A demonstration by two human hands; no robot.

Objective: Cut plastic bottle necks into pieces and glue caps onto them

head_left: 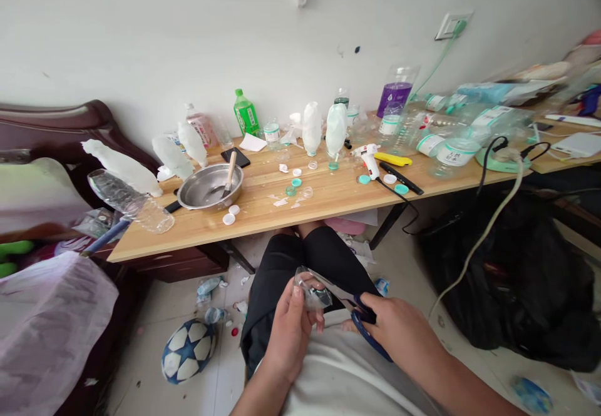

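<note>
Over my lap, my left hand (292,319) grips a curved piece of clear plastic (312,288), which looks like part of a cut bottle. My right hand (397,322) is closed around the dark blue handles of a pair of scissors (364,325). The blades point left and reach to the plastic piece; whether they are parted is hard to make out. Both hands are below the front edge of the wooden table (263,200), close to each other. Part of the plastic is hidden behind my left fingers.
On the table are a metal bowl (200,191) with a brush (230,175), a glue gun (369,158), a yellow cutter (392,159), white-coated bottles (336,129), loose caps (296,182) and clear bottles (457,153). A ball (188,350) lies on the floor; a cable (479,250) hangs at right.
</note>
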